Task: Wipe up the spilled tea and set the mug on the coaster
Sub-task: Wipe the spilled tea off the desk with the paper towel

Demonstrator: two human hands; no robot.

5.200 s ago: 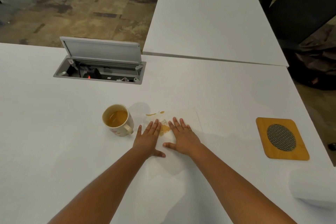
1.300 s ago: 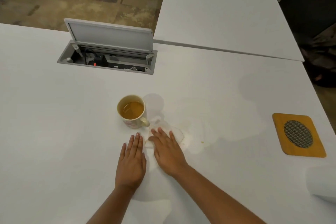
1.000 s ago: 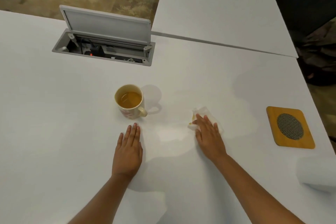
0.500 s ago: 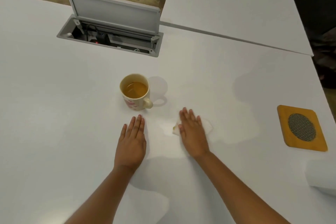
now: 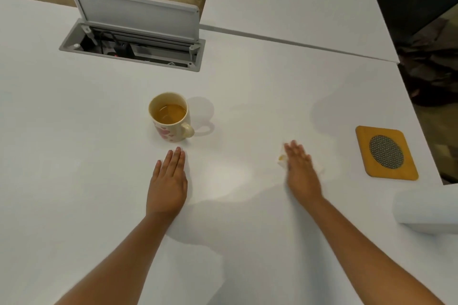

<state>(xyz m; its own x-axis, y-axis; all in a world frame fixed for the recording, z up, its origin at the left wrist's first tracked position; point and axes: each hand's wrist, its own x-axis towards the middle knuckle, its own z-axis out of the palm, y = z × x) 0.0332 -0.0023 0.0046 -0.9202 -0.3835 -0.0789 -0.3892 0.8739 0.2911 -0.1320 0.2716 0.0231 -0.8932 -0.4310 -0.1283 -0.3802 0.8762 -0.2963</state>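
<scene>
Fingers of the right hand (image 5: 301,176) press flat on a stained tissue (image 5: 281,159); the left hand (image 5: 168,186) lies open beside the mug (image 5: 171,116). Bare table (image 5: 260,106) separates mug and coaster (image 5: 386,153).

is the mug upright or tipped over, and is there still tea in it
Upright. The mug stands on its base on the table, rim up, handle to the right. Amber tea fills it partway, its surface well below the rim.

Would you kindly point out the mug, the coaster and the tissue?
mug (image 5: 171,129), head view, on its outer wall.
coaster (image 5: 364,156), head view, on its wooden border.
tissue (image 5: 280,160), head view, on its stained edge beside the right hand.
</scene>
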